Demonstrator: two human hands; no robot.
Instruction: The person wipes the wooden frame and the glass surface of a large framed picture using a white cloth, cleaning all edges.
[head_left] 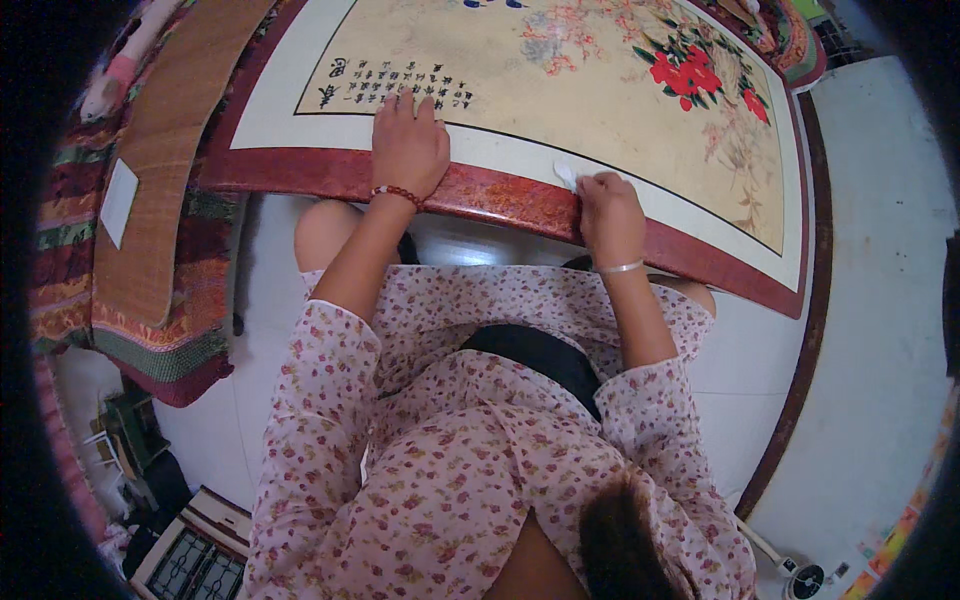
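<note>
A large picture panel [560,110] lies in front of me, with red blossoms, dark lettering, a white margin and a glossy reddish-brown border. My left hand [408,150] rests palm down on its near side, fingers stretched over the margin and the lower edge of the lettering. A bracelet of reddish beads circles that wrist. Farther right, my right hand [611,215] is closed at the near border, with a small white piece that looks like tissue [566,174] sticking out past the fingers onto the margin. The rest of this piece is hidden in the hand.
To the left, a brown woven mat [150,220] covers a seat with patterned fabric, and a white card [119,203] lies on it. A pale wall [880,250] rises at the right. Dark framed items [190,560] stand at the lower left; a small fan-like device [803,578] is at the lower right.
</note>
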